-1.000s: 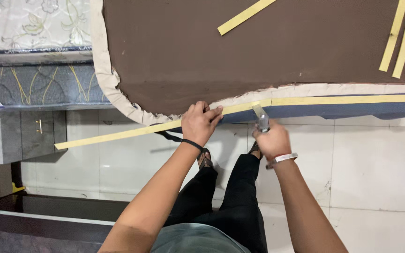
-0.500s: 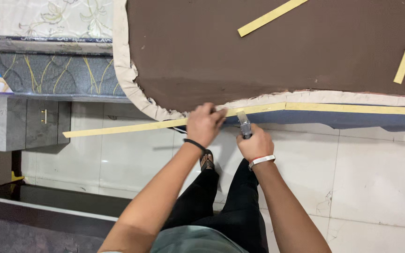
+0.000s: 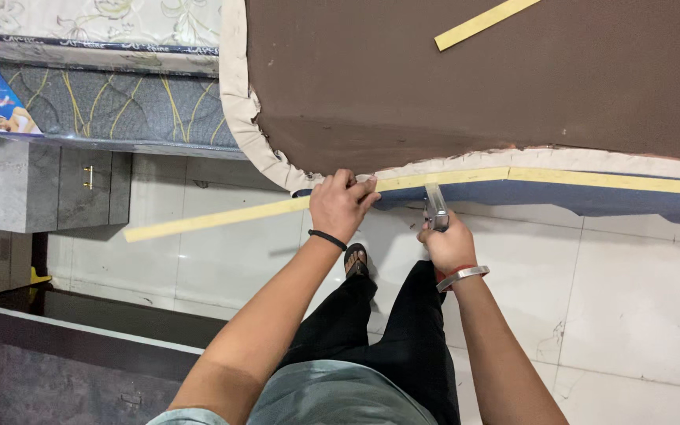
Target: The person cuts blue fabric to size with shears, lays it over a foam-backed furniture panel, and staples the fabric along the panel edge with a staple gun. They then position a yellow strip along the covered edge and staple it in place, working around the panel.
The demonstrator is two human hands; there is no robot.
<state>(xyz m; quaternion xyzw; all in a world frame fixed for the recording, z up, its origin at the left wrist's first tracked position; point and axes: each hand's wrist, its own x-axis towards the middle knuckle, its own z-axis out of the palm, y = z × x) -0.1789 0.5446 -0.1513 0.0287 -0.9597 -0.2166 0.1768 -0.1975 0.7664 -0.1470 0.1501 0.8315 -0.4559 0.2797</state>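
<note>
Head view shows the left hand (image 3: 342, 205) with fingers pinching the yellow strip (image 3: 222, 218) flat on the brown panel's (image 3: 466, 86) near edge, so the right hand (image 3: 449, 242), fingers wrapped around a metal tool (image 3: 435, 208), can fasten it.

The brown panel (image 3: 474, 86) is cut off by the top and right frame edges. The metal tool (image 3: 436, 211) has its handle hidden inside the right hand (image 3: 449, 245). The yellow strip (image 3: 222, 218) passes under the left hand (image 3: 341, 206).
</note>
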